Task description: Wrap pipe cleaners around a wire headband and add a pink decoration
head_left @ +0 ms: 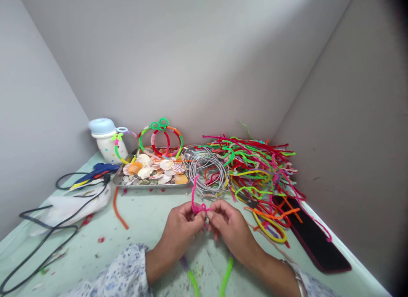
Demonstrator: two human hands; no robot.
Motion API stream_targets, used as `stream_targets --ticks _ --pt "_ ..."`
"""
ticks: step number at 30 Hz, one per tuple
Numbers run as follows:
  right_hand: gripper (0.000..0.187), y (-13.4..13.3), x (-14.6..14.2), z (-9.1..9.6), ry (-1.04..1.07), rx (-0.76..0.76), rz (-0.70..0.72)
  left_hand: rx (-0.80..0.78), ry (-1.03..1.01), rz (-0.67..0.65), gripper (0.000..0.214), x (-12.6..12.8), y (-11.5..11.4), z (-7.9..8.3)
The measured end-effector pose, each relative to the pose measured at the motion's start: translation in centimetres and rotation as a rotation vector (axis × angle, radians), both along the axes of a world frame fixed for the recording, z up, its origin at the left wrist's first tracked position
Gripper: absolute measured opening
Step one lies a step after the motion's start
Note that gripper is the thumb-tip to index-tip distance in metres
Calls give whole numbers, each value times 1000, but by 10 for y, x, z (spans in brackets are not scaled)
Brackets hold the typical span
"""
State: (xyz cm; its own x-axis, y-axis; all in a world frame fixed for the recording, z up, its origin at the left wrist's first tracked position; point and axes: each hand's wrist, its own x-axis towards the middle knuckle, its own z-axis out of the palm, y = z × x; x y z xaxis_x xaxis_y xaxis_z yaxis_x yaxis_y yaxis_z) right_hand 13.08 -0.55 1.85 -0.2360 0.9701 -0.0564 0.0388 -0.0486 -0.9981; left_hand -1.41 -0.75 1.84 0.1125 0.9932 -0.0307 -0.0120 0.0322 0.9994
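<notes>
A bright pink pipe cleaner is pinched between my two hands above the table. My left hand grips it between thumb and fingers, and one end stands straight up from there. The fingertips of my right hand close on its other side, where the pink makes small loops. Below the hands runs a green and purple pipe cleaner band; its upper part is hidden behind them, so I cannot tell whether it joins the pink piece.
Behind stand a metal tray of shells, pipe cleaner hoops and a white bottle. Right of these lie coiled grey wire, a pipe cleaner heap and a black flat case. A black cable crosses the left side.
</notes>
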Motion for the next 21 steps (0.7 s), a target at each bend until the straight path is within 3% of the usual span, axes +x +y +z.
stream_targets --ticks 4,12,21 --pt "26 3 3 -5 6 53 27 -6 -13 -44 16 1 1 -3" --pt "30 16 1 -13 179 -101 104 -59 -88 -99 18 -1 9 -7" --pt "37 14 0 -13 61 -46 -44 -88 -147 -157 20 -6 13 -15"
